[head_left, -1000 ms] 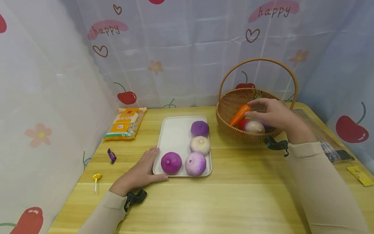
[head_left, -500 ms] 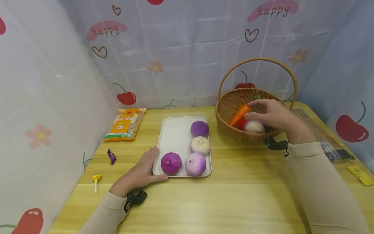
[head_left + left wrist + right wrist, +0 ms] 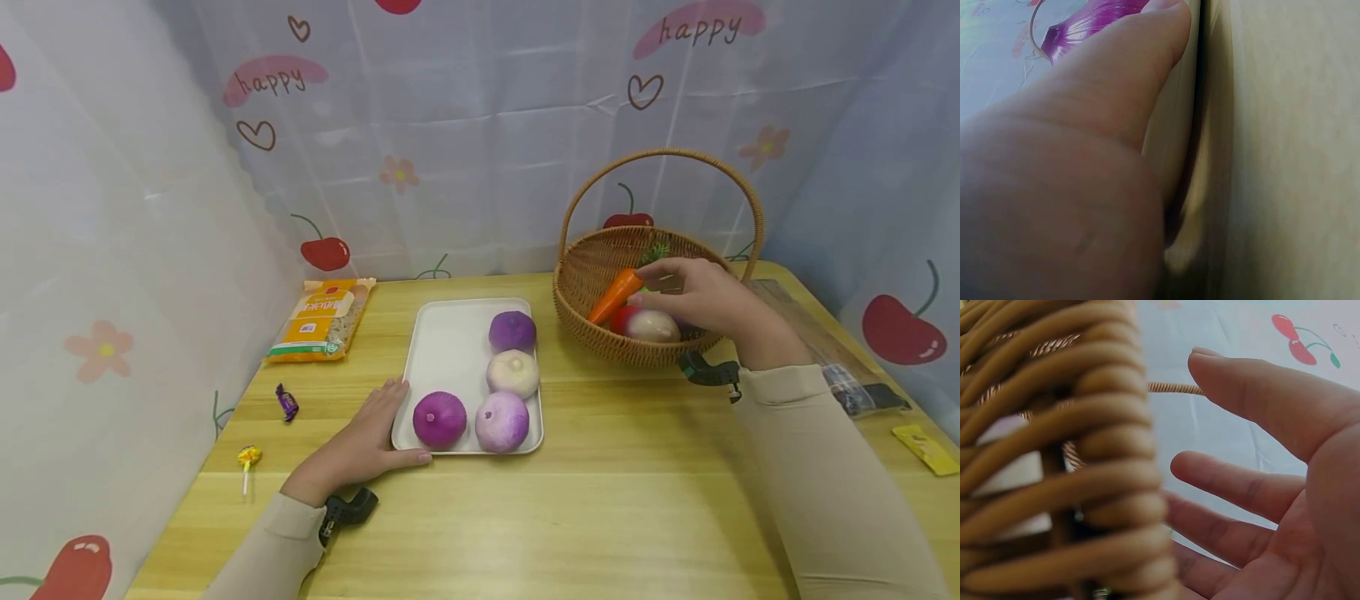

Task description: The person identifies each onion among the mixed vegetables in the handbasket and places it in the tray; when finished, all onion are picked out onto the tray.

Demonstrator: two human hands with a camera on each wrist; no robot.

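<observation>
My left hand [image 3: 363, 437] rests with straight fingers along the left edge and near corner of a white tray [image 3: 444, 333]. On the tray lie a magenta onion [image 3: 439, 419], a pale purple-and-white onion [image 3: 502, 422], a cream-white bulb [image 3: 513, 372] and a dark purple round vegetable [image 3: 513, 332]. My right hand [image 3: 701, 296] hovers over the wicker basket [image 3: 581, 271], its thumb and fingers apart. Close by its fingertips is an orange carrot [image 3: 615, 296]; whether they touch, I cannot tell. The right wrist view shows nothing between the spread fingers [image 3: 1235, 481].
Also in the basket are a whitish bulb [image 3: 652, 326], a red item [image 3: 621, 319] and a green leafy tuft [image 3: 657, 252]. Leftward on the table lie a packaged food bag [image 3: 322, 321], a purple-wrapped candy [image 3: 287, 403] and a lollipop [image 3: 248, 458]. A yellow packet [image 3: 926, 450] lies far right.
My right hand has lowered very slightly over the basket, and more of the green leafy tuft shows behind it. The left hand and the tray have stayed in place.
</observation>
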